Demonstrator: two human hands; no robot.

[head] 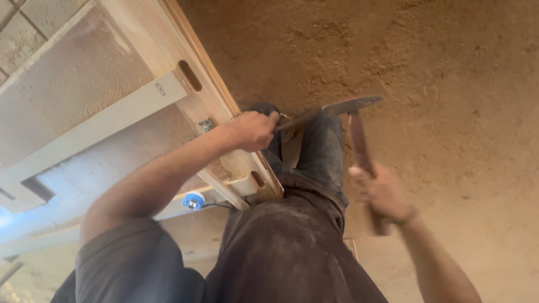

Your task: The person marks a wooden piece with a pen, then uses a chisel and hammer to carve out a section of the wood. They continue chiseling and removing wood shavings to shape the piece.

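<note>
Left hand [252, 130], middle of the frame, fisted around a chisel [292, 120] whose tip sits at the edge of a wooden door frame [213, 101] slanting from top centre down toward the middle. Right hand [382, 193], right of centre and blurred, wrapped around the handle of a hammer [353, 106], head lifted flat just above the chisel's butt. Dark trousers [314, 168] directly below both tools, over a sandy dirt floor [449, 84]. Slots cut in the frame's edge, a small metal fitting just left of the fist, a blue cap [193, 200] lower left.

Likely trouble: a glancing blow, given the hammer head so close to the knuckles, landing on the fist rather than the chisel. Also possible: chisel skidding off the edge and splitting the wood or driving toward the leg beneath, if held off-line. Exact contact of the tip hidden by the fist.
</note>
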